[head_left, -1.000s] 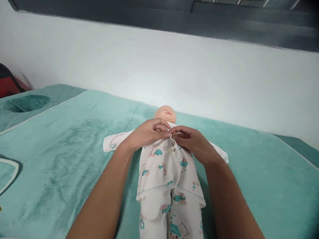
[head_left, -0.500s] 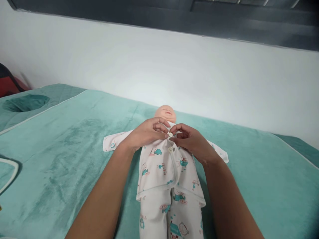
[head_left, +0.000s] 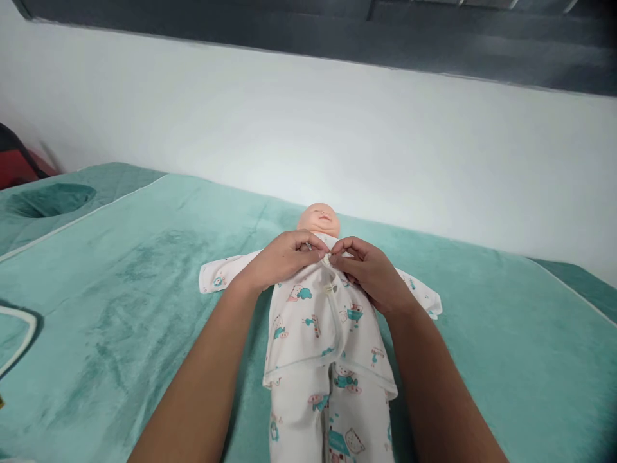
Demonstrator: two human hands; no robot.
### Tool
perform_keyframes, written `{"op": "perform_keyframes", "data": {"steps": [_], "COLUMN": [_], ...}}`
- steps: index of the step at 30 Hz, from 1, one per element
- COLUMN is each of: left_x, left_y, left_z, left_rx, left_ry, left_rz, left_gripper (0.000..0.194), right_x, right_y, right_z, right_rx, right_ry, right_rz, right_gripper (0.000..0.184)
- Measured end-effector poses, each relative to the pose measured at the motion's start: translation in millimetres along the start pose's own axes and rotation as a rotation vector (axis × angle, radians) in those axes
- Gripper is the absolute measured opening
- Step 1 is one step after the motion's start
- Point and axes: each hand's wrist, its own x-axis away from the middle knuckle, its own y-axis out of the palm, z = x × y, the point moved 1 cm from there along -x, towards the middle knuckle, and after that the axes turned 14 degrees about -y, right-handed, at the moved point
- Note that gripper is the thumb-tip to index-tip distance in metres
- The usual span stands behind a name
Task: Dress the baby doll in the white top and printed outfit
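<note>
A baby doll (head_left: 319, 218) lies on its back, dressed in a white printed shirt (head_left: 303, 328) and matching trousers (head_left: 299, 418). At the shirt's upper front, my left hand (head_left: 292, 257) pinches the fabric edge by a pale button (head_left: 326, 258). Close against it, my right hand (head_left: 369, 270) is closed on the other edge of the shirt at the same button. Fingers partly cover the button, so whether it sits in its hole cannot be made out. A lower button (head_left: 330, 289) shows on the shirt front. The doll's sleeves spread out to both sides.
Green plush covering (head_left: 144, 276) lies under the doll, with a round hollow (head_left: 51, 199) at the far left. A white curved object (head_left: 22, 334) is at the left edge. Behind runs a white wall (head_left: 289, 128). A red and black item (head_left: 19, 161) stands in the left corner.
The upper button came into view between my fingers half a second ago and is now partly covered. My right fingers have closed in toward the left ones.
</note>
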Motion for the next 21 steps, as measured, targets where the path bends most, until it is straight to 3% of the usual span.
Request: {"op": "perform_keyframes", "data": {"steps": [6,10,15,21], "left_x": [11,26,32,29], "left_y": [0.2,-1.9,-6.3,-10.2], "left_z": [0,2,4,1], "left_rx": [0.028,-0.064,-0.158,-0.016], "left_ry": [0.01,0.055,0.084,0.092], "left_rz": [-0.04,-0.188,-0.285,-0.336], "left_gripper": [0.03,0.026,0.016,0.012], "right_x": [19,53,75,75], "right_y": [5,12,22,30], "right_z": [-19,-32,-35,-35], "right_rx": [0.228,0.535,0.677,0.754], "right_ry": [-0.044,-0.022,-0.076,-0.259], "right_rz": [-0.027,-0.048,-0.062,-0.108], "right_gripper": [0.024,0.037,0.021,0.02]}}
